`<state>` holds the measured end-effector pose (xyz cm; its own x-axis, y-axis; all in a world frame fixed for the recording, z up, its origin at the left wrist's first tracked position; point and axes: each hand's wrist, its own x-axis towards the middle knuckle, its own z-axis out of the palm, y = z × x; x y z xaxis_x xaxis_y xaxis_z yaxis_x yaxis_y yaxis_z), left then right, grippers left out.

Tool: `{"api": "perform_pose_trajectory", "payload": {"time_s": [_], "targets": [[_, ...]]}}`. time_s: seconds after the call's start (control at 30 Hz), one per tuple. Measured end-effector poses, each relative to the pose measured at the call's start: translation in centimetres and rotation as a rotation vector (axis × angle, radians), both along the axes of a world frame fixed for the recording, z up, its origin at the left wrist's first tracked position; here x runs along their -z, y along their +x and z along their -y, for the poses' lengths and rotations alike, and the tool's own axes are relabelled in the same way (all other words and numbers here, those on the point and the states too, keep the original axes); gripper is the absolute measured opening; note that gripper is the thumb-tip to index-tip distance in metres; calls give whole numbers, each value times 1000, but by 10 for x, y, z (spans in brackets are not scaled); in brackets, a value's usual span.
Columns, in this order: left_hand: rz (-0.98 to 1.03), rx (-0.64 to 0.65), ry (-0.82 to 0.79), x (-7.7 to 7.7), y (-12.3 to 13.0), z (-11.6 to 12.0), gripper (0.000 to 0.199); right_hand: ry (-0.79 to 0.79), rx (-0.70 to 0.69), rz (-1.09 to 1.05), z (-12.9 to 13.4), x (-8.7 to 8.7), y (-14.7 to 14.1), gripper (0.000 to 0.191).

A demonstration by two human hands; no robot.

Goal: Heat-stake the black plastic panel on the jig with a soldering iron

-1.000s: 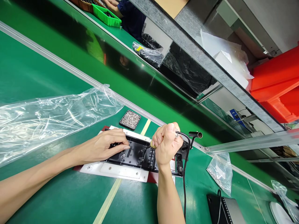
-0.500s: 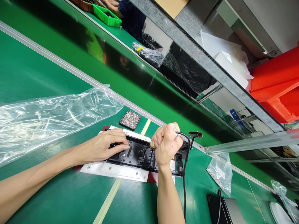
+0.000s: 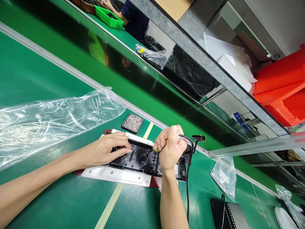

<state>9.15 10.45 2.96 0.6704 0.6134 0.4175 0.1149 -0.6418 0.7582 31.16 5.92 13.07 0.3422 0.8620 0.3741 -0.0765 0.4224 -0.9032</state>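
Note:
A black plastic housing (image 3: 137, 156) lies in a white fixture (image 3: 124, 175) on the green bench. My left hand (image 3: 115, 148) rests over the housing's left part, fingers bent and closed on it; whatever is under the palm is hidden. Closed in a fist, my right hand (image 3: 170, 146) grips a corded electric screwdriver (image 3: 156, 148), mostly covered by the fingers. Its thin bit slants down and left into the housing; I cannot tell whether it touches a screw. The black cord (image 3: 188, 187) loops from the fist down past the wrist.
A small black tray of screws (image 3: 132, 123) sits behind the fixture. Clear plastic film (image 3: 59, 117) covers bench space at left. At right are a bag of small parts (image 3: 224, 178) and a black-and-grey device (image 3: 232, 214). Across the divider, a person's arm is near a green basket (image 3: 109, 17).
Almost nothing differs. Both hands and the screwdriver hold their places over the housing; the camera view has shifted very slightly. Across the divider, the other person's arm has moved a little.

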Motion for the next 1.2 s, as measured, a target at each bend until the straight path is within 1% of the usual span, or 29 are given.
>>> {"api": "perform_pose_trajectory", "payload": {"time_s": [0.13, 0.27, 0.43, 0.53, 0.6, 0.77, 0.9, 1.0, 1.13, 1.2], "targets": [[-15, 3, -23, -1, -1, 0, 36, -49, -59, 50, 1, -7, 2, 67], [-13, 4, -12, 0, -1, 0, 35, -88, -66, 56, 1, -12, 5, 68], [9, 6, 14, 2, -1, -1, 31, -66, -184, 64, 1, -11, 12, 66], [13, 8, 15, 2, -2, -1, 30, -25, -194, 48, 2, -12, 14, 64], [10, 9, 9, 3, -2, -1, 30, 0, -149, 41, 4, -16, 16, 64], [-7, 9, -24, 3, -3, 0, 33, 55, 67, 11, 10, -32, 25, 65], [-23, 14, -36, 1, -4, 0, 37, 81, 161, 5, 14, -41, 37, 63], [-82, 27, -59, 3, -6, -2, 38, 87, 212, -8, 15, -45, 43, 64], [-156, 28, -106, 7, -13, -4, 38, 118, 240, -34, 17, -50, 49, 64], [-170, 9, -76, 4, -20, -4, 36, 125, 259, -35, 19, -53, 53, 64]]}}
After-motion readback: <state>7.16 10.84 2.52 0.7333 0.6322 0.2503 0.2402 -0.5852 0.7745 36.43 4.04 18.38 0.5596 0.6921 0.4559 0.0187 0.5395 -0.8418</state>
